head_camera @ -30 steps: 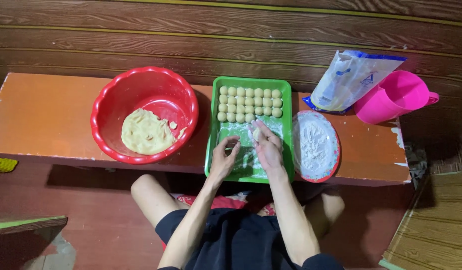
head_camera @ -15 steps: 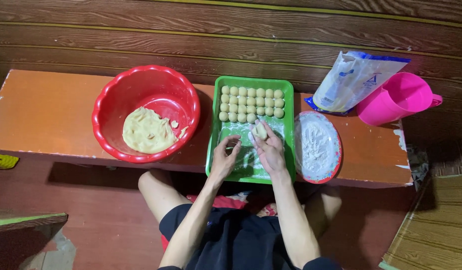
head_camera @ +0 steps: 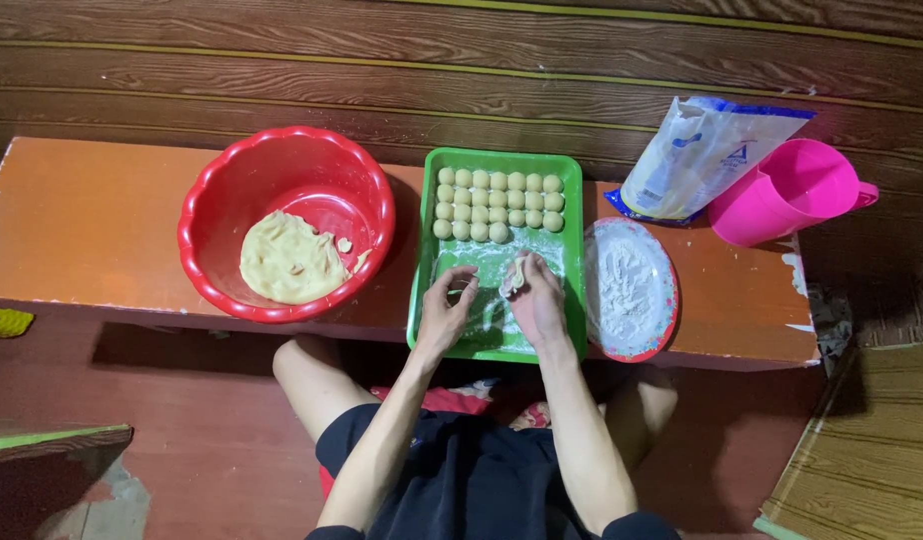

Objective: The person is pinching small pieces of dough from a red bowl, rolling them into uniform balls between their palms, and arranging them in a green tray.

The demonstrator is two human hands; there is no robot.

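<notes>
Over green tray (head_camera: 574, 250), R hand (head_camera: 538, 300) pinching small dough piece (head_camera: 513, 277) between fingertips. L hand (head_camera: 446, 312) just beside, fingers curled, seemingly w/ nothing in them, though too small to be sure. Rows of dough balls (head_camera: 498, 203) at tray's far end. Floured plate (head_camera: 632, 290) to right, red bowl (head_camera: 287, 222) w/ dough mass to left.

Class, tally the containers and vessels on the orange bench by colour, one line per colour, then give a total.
Red: 2, the red basin and the red-rimmed plate of white powder
Green: 1, the green tray
Pink: 1, the pink jug
White and blue: 1, the plastic bag
Total: 5
</notes>
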